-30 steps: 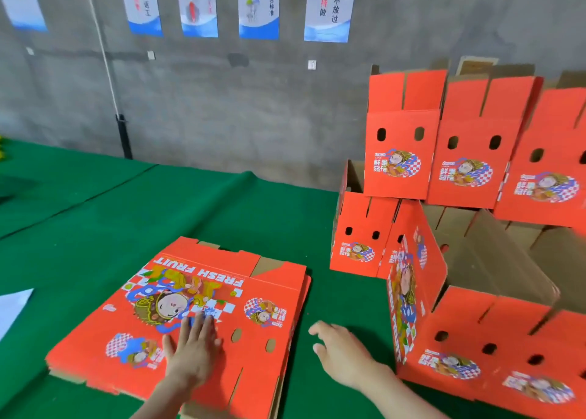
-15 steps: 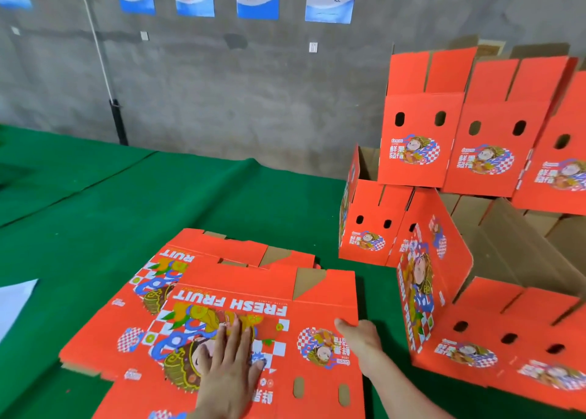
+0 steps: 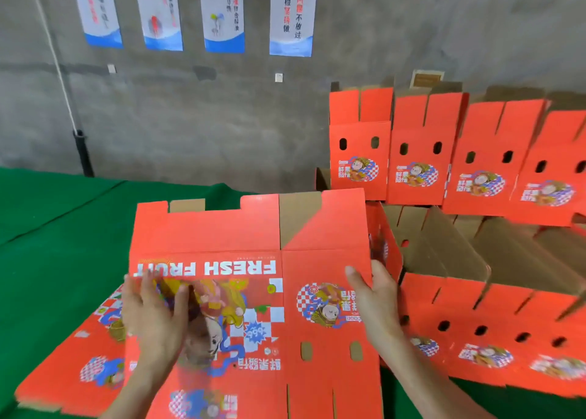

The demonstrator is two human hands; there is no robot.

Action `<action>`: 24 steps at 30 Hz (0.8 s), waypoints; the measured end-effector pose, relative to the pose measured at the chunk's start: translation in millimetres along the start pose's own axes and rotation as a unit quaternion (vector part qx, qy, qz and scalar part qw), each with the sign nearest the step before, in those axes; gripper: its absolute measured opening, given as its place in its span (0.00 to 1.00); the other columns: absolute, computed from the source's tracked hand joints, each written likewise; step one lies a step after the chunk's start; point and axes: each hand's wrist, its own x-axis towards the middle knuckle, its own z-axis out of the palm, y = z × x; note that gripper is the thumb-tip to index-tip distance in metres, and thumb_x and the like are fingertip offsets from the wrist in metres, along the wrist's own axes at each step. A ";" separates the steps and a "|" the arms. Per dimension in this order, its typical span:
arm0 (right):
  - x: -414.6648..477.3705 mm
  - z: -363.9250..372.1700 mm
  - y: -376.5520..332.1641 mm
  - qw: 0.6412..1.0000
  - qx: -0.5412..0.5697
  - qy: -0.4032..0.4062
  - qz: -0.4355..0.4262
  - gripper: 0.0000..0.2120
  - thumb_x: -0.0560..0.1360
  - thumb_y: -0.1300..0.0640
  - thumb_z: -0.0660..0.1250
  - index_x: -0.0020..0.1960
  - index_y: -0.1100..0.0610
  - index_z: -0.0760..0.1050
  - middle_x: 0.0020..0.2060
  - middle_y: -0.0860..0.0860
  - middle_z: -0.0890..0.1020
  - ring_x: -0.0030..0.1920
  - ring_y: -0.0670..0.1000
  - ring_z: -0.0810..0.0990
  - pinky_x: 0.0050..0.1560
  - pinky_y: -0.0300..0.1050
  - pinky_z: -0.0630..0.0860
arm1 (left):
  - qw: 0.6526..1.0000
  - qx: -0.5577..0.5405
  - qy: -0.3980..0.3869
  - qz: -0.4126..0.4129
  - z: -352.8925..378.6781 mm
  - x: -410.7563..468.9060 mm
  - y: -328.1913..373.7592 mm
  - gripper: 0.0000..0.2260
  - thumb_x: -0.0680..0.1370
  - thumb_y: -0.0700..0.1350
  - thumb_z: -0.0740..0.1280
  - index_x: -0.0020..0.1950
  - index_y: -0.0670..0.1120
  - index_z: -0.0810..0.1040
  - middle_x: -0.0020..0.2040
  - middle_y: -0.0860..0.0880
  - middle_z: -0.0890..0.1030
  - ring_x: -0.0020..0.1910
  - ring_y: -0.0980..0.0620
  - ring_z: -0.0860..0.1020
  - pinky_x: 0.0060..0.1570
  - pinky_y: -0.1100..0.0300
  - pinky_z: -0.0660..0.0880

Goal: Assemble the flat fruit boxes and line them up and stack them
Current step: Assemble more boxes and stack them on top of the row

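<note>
I hold one flat red fruit box (image 3: 241, 234), printed "FRESH FRUIT", tilted up in front of me. My left hand (image 3: 152, 317) lies on its printed face near the left edge, fingers straight and blurred. My right hand (image 3: 374, 295) grips the right edge, thumb on the front and fingers behind. Under the raised box, the pile of flat boxes (image 3: 63, 371) rests on the green table (image 3: 63, 244) at lower left.
Assembled red boxes stand at the right: an upper row (image 3: 415, 152) against the grey wall and an open-topped row (image 3: 475, 323) nearer to me, close to my right hand. Posters (image 3: 291, 15) hang on the wall. Green cloth stretches away at left.
The top flat box slid off the pile toward me and now tilts up off it. My right hand went from the table to its right edge.
</note>
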 end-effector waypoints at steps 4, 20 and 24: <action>0.4 -79.8 -3.1 0.998 -0.016 0.038 -0.038 0.04 0.75 0.66 0.67 0.44 0.59 0.77 0.39 0.56 0.82 0.42 0.51 0.76 0.48 0.50 0.73 | 0.970 -0.233 -0.060 -0.028 -13.8 14.1 34.0 0.09 0.72 0.53 0.65 0.47 0.49 0.73 0.40 0.46 0.76 0.37 0.55 0.75 0.44 0.51 0.71; -42.6 -315.8 -6.6 0.938 -0.276 0.202 -0.052 0.24 0.73 0.64 0.70 0.66 0.65 0.69 0.62 0.62 0.73 0.64 0.59 0.69 0.67 0.50 0.62 | 0.754 -0.484 -0.423 -0.133 2.0 -127.0 175.9 0.05 0.66 0.38 0.70 0.40 0.45 0.84 0.40 0.38 0.84 0.34 0.42 0.83 0.33 0.51 0.80; -51.1 -309.5 -33.0 0.909 -0.342 0.127 -0.200 0.14 0.73 0.61 0.67 0.58 0.64 0.76 0.48 0.52 0.79 0.46 0.54 0.76 0.57 0.43 0.70 | 0.754 -0.480 -0.434 -0.116 -6.1 -157.4 200.7 0.04 0.66 0.39 0.74 0.40 0.44 0.83 0.41 0.35 0.83 0.34 0.39 0.83 0.32 0.51 0.80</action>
